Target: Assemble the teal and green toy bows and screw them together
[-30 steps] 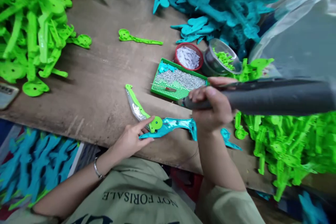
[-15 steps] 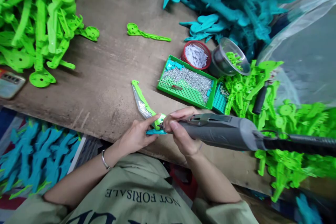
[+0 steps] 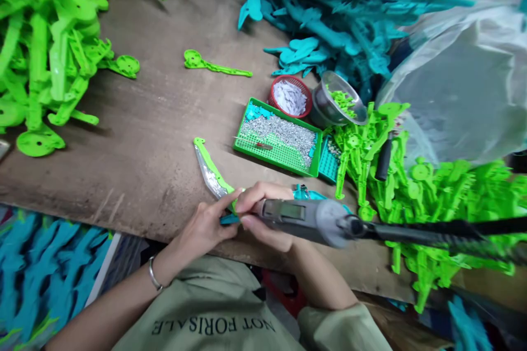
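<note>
A toy folding knife [image 3: 208, 170] with a green and silver blade and a teal handle lies near the front edge of the wooden table [image 3: 164, 104]. My left hand [image 3: 203, 226] pinches it at the pivot, fingers closed on the part. My right hand [image 3: 263, 214] is wrapped round a grey electric screwdriver [image 3: 307, 218] whose tip sits at the pivot, between my two hands. The screwdriver's black cable runs off to the right. The pivot itself is hidden by my fingers.
A green tray [image 3: 276, 142] of small screws stands behind my hands, with a red basket [image 3: 290, 96] of white bits and a metal bowl [image 3: 337, 105] of green bits beyond. Green part piles [image 3: 49, 49] lie left and right [image 3: 432, 197]; teal parts [image 3: 337, 11] at the back.
My right hand brought the screwdriver down from above the table to the knife's pivot and now covers it. The left hand stayed on the knife.
</note>
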A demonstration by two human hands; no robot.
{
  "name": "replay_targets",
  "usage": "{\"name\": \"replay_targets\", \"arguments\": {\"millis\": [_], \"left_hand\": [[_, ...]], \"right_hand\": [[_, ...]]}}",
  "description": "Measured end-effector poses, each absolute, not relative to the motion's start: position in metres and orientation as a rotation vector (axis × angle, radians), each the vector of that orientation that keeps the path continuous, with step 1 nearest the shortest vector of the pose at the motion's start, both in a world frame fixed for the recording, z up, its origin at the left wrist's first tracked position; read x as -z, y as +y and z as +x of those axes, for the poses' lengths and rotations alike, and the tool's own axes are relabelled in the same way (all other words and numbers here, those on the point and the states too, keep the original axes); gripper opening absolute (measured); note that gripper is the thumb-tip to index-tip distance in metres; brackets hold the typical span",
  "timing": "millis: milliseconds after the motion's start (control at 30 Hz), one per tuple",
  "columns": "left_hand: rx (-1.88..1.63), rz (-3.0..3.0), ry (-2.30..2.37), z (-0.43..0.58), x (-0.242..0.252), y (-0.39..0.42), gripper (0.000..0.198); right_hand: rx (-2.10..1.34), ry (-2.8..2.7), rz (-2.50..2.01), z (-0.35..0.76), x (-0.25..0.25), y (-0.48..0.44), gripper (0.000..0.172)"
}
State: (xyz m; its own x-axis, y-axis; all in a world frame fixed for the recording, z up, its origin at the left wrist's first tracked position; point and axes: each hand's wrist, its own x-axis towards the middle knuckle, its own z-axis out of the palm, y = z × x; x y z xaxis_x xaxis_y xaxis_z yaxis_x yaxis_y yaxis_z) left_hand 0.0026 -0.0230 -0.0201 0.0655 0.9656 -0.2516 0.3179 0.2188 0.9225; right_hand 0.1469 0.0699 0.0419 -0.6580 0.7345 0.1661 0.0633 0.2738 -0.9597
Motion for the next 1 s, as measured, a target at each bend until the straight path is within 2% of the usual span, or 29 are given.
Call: {"name": "replay_targets", "arguments": {"millis": [67, 200, 300, 467, 633, 867, 1000], "left_hand": [[-0.806, 1.356, 1.508, 0.006, 0.025, -0.024, 0.061], [-0.869, 1.483, 1.568, 0.013, 0.033, -0.026, 0.066], [-0.911, 1.539, 1.596, 0.016, 0.038, -0.028, 0.066], [-0.92, 1.558, 1.635, 0.019, 0.041, -0.031, 0.062], [-0.911, 1.591, 1.633, 0.02, 0.04, -0.03, 0.069], [-0.899, 1.62, 1.641, 0.02, 0.04, -0.03, 0.068], [-0.906, 1.554, 1.675, 0.021, 0.039, -0.027, 0.071]], "right_hand": [[-1.391, -1.858, -0.64, 0.15, -0.049, 0.085, 0.013], [-0.939, -1.412, -0.73, 0.15, -0.038, 0.139, 0.021], [-0.759, -1.28, -0.885, 0.146, -0.021, 0.18, 0.024], [-0.782, -1.31, -1.015, 0.144, -0.003, 0.206, 0.029], [-0.844, -1.263, -0.996, 0.145, 0.004, 0.209, 0.032], [-0.857, -1.3, -0.927, 0.144, 0.009, 0.213, 0.015], [-0.901, -1.287, -0.914, 0.143, 0.001, 0.215, 0.017]]}}
